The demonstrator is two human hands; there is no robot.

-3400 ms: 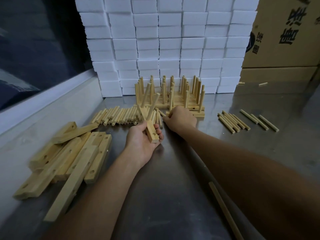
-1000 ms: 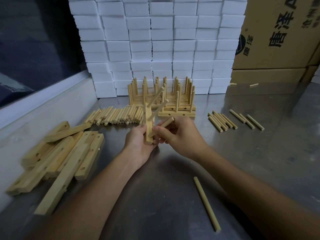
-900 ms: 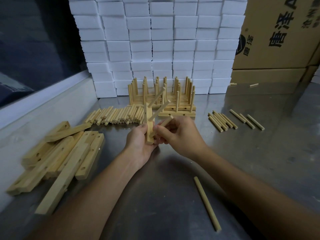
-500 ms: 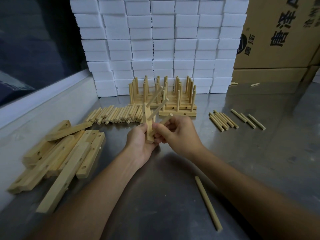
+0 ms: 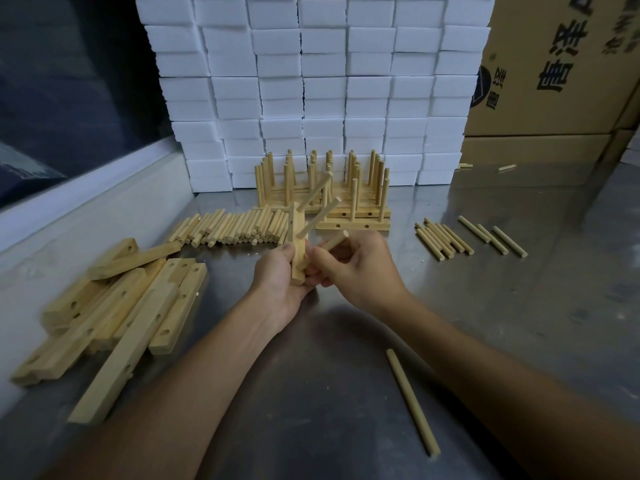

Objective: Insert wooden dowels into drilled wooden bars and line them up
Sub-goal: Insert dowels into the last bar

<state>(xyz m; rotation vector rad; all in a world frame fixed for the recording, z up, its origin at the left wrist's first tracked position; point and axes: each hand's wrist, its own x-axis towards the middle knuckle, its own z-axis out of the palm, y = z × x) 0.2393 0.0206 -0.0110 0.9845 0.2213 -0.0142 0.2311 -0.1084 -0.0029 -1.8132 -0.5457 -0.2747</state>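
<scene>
Above the steel desk (image 5: 346, 358), mid-frame: left hand (image 5: 277, 282) grips an upright drilled bar (image 5: 298, 251); two dowels already seated, slanting up-right. Right hand (image 5: 356, 268) pinches a third dowel (image 5: 329, 245), tip at the lowest hole; seating depth unclear. Finished bars (image 5: 346, 209) lined up behind, pegs upright. Remaining: pile of empty bars (image 5: 114, 313) at left, loose dowels (image 5: 228, 230) beyond. Pale, smooth wood. Judged partway through.
</scene>
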